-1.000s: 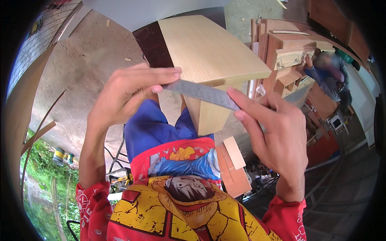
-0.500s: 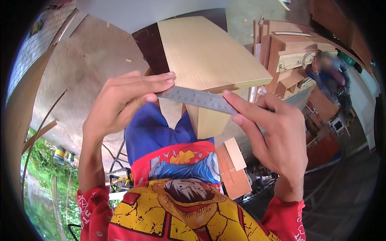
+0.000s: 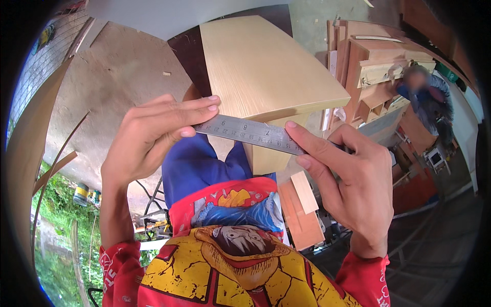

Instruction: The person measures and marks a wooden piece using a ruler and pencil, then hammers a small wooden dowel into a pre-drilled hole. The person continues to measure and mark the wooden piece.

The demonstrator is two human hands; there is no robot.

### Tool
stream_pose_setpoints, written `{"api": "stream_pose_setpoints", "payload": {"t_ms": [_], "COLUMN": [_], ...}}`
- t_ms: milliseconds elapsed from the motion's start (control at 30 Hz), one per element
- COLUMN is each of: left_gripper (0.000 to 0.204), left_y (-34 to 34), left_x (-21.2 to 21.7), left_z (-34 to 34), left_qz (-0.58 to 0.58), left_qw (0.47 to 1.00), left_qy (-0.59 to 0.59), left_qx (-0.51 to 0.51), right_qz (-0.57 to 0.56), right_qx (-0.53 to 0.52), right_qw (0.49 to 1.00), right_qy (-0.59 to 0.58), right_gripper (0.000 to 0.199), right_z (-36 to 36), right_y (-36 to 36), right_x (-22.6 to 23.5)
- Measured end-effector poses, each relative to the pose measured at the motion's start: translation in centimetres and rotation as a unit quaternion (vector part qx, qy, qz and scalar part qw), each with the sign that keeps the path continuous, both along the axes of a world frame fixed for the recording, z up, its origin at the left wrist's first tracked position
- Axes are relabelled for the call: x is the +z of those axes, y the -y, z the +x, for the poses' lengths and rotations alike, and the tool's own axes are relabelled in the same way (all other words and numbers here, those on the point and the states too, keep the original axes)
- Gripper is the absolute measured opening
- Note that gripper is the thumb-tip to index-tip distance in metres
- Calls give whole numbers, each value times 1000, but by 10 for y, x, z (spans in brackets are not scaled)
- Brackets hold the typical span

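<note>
A flat steel ruler [image 3: 250, 134] is held up in front of me, its marked face toward me and its right end tilted down a little. My left hand [image 3: 156, 133] pinches one end between thumb and fingertips. My right hand [image 3: 348, 169] grips it further along between thumb and forefinger, and the rest of the ruler runs behind that hand. Behind and below the ruler stands a pale wood-grain cabinet or box [image 3: 271, 66], with its broad top and one front corner showing. I cannot tell whether the ruler touches it.
A dark brown panel [image 3: 188, 59] lies beside the pale box, with a grey-white board [image 3: 179, 15] beyond. Brown cabinets [image 3: 378, 56] stand at the right, where another person [image 3: 427, 97] is. Wood pieces [image 3: 302, 210] lie near my right forearm. A long board [image 3: 43, 112] rises at the left.
The ruler has turned its face more toward me, and its markings are clearer. My right hand has shifted slightly down and right, my left slightly left; both keep their hold.
</note>
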State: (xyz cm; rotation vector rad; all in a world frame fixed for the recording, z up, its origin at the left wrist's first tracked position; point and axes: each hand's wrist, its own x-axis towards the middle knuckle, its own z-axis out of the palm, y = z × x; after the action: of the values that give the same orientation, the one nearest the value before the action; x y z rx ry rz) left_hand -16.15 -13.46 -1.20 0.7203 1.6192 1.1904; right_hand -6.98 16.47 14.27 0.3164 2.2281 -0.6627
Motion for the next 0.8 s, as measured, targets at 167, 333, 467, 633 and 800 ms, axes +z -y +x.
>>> {"api": "stream_pose_setpoints", "payload": {"t_ms": [167, 333, 467, 633, 800], "left_gripper": [38, 39, 38, 44, 59], "left_y": [-7, -18, -41, -65, -75], "left_x": [-8, 8, 41, 42, 48], "left_z": [0, -4, 10, 50, 78], "left_qz": [-18, -37, -104, -59, -115], "left_qw": [999, 990, 944, 964, 927], "left_qy": [-43, -119, -312, -253, -355], "left_qx": [-8, -59, 17, 63, 17], "right_qz": [17, 29, 94, 162, 241], "right_qx": [26, 29, 18, -82, -238], "right_qw": [999, 999, 995, 980, 928], "right_qy": [-29, -10, -24, -82, -156], "right_gripper": [44, 41, 41, 37, 36], "right_z": [4, 0, 14, 43, 121], "right_y": [-3, -8, -26, -74, -99], "right_x": [-16, -6, -7, 1, -6]}}
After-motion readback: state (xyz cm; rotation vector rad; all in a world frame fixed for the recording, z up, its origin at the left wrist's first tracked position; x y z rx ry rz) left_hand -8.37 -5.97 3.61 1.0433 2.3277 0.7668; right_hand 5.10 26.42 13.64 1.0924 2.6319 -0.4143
